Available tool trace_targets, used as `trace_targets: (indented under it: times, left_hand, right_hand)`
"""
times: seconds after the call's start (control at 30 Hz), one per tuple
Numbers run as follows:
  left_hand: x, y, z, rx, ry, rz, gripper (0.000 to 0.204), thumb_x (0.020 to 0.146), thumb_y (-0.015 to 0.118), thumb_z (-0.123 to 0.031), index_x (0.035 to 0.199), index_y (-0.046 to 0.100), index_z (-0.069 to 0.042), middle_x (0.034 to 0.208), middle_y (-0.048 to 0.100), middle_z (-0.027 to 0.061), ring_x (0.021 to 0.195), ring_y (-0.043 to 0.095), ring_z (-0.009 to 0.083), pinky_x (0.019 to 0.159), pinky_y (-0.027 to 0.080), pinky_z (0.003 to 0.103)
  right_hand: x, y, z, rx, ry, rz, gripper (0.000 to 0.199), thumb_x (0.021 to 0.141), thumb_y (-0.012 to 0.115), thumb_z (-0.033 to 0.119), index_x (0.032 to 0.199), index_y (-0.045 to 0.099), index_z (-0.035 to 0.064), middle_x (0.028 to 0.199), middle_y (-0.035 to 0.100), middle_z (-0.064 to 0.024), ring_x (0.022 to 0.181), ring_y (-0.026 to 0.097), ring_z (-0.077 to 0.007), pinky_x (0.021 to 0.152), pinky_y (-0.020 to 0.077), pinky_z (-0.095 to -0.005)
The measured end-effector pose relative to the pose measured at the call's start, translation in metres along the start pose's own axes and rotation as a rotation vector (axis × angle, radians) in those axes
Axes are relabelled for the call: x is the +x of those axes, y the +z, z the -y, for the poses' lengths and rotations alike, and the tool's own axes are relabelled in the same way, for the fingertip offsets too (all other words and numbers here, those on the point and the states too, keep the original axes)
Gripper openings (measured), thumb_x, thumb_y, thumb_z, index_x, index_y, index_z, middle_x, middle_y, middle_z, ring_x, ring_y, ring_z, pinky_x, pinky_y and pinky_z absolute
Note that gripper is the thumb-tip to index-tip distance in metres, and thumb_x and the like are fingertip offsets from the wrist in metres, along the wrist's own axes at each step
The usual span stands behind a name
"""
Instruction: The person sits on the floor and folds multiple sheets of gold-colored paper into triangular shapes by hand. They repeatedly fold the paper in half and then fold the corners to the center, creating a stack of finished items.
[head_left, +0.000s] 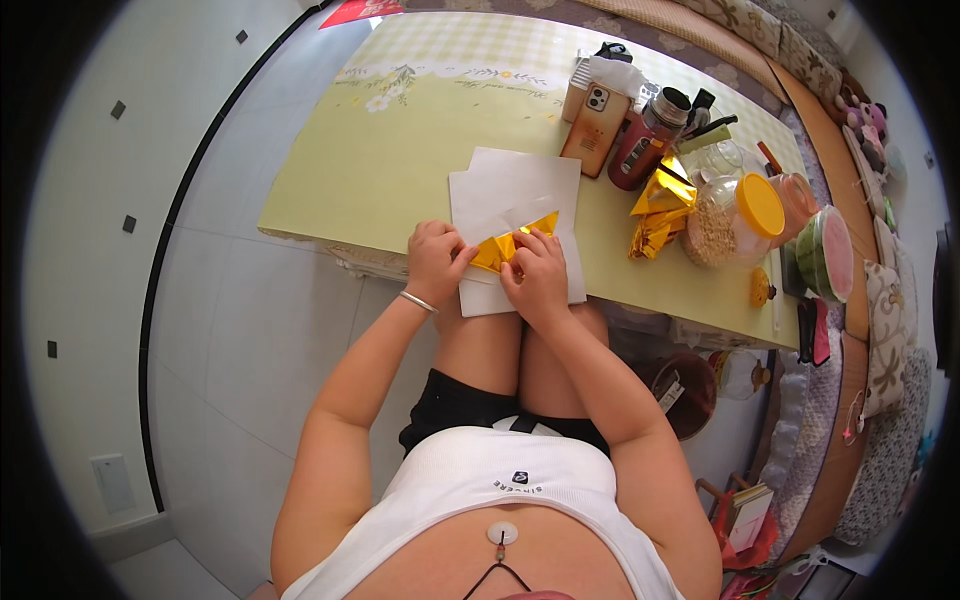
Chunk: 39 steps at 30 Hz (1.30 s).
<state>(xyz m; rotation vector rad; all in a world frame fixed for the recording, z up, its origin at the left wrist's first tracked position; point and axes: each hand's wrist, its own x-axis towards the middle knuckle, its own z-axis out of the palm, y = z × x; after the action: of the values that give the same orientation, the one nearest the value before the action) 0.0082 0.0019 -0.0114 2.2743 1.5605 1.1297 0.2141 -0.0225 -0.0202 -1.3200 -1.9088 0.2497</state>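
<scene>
A strip of shiny gold foil paper (490,254), folded and creased, lies slanted over a small stack of white paper sheets (512,187) at the table's front edge. At the foil's lower left end, my left hand (437,260) has its thumb and fingers closed on the tip; a silver bangle circles that wrist. Bent over the foil's middle and right part, my right hand (537,277) pinches and presses it with thumb and fingers. The foil's upper right corner shows beyond my right fingers, while the part under them is hidden.
Right of the sheets stand an orange phone (597,128), a dark red bottle (648,140), folded gold foil pieces (664,207) and a yellow-lidded jar (760,206). A watermelon-patterned container (826,254) sits at the table's right end. A dark bin (684,395) stands below.
</scene>
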Motion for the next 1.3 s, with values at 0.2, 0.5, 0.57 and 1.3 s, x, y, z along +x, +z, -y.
trace_targets:
  times: [0.2, 0.5, 0.57, 1.3]
  left_hand:
    - [0.004, 0.004, -0.003, 0.029, -0.012, 0.019, 0.027, 0.079, 0.081, -0.024, 0.069, 0.063, -0.007, 0.087, 0.062, 0.0075, 0.093, 0.056, 0.0296, 0.083, 0.043, 0.043]
    - [0.003, 0.000, -0.022, 0.244, 0.089, -0.118, 0.018, 0.077, 0.077, -0.019, 0.082, 0.068, -0.005, 0.093, 0.065, 0.0104, 0.096, 0.059, 0.0295, 0.086, 0.045, 0.044]
    - [-0.014, 0.003, -0.017, 0.258, 0.345, -0.065, 0.021, 0.081, 0.070, -0.014, 0.098, 0.070, -0.001, 0.105, 0.067, 0.0139, 0.102, 0.061, 0.0311, 0.090, 0.047, 0.044]
    - [0.025, 0.014, -0.055, 0.369, -0.163, 0.048, 0.042, 0.070, 0.087, -0.028, 0.098, 0.063, -0.008, 0.098, 0.063, 0.0089, 0.104, 0.059, 0.0310, 0.090, 0.046, 0.044]
  right_hand:
    - [-0.001, -0.003, 0.000, -0.024, -0.016, 0.019, 0.014, 0.080, 0.073, 0.014, 0.085, 0.064, 0.0048, 0.129, 0.064, -0.0158, 0.131, 0.052, -0.0389, 0.115, 0.0324, -0.0598]
    - [0.000, -0.006, 0.003, -0.230, -0.143, 0.075, 0.042, 0.087, 0.066, 0.016, 0.129, 0.070, 0.0207, 0.136, 0.059, -0.0155, 0.127, 0.049, -0.0394, 0.111, 0.0340, -0.0611]
    - [0.000, -0.007, 0.004, -0.231, -0.152, 0.089, 0.041, 0.088, 0.066, 0.016, 0.129, 0.069, 0.0191, 0.137, 0.058, -0.0153, 0.128, 0.048, -0.0387, 0.111, 0.0336, -0.0605]
    - [0.065, -0.026, -0.050, -0.365, -0.243, 0.130, 0.053, 0.084, 0.064, 0.003, 0.136, 0.060, 0.0118, 0.135, 0.061, -0.0136, 0.125, 0.058, -0.0283, 0.103, 0.0462, -0.0462]
